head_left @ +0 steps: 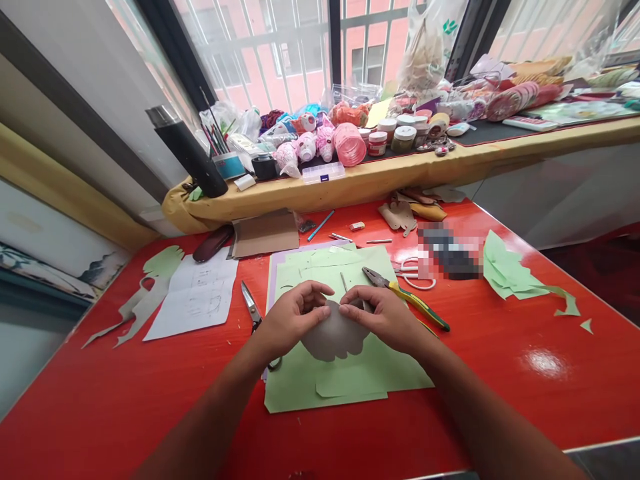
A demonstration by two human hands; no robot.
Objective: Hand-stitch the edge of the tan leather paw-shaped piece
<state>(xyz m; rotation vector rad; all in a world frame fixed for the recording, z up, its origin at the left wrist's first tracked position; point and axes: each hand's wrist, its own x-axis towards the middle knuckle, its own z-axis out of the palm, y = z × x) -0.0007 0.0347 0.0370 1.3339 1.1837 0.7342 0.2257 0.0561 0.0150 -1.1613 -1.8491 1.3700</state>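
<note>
A grey paper cut-out [334, 339] with a wavy lower edge is held over the green paper sheets [410, 377]. My left hand [293, 315] pinches its upper left edge between thumb and fingers. Close beside it, my right hand [384, 313] pinches the upper right edge the same way. Pliers with yellow-green handles [417, 303] lie just beyond my right hand, partly covered by it. To the left, dark-handled scissors [251, 305] are partly hidden behind my left forearm. Pencil-like lines show on the top green sheet.
White-handled scissors [417, 273] and green paper scraps [507, 270] lie right on the red table [165, 400]. A drawn white sheet [197, 293] and a grey-green offcut [160, 287] lie left. A black thermos [187, 150] and paint jars [404, 139] stand on the windowsill.
</note>
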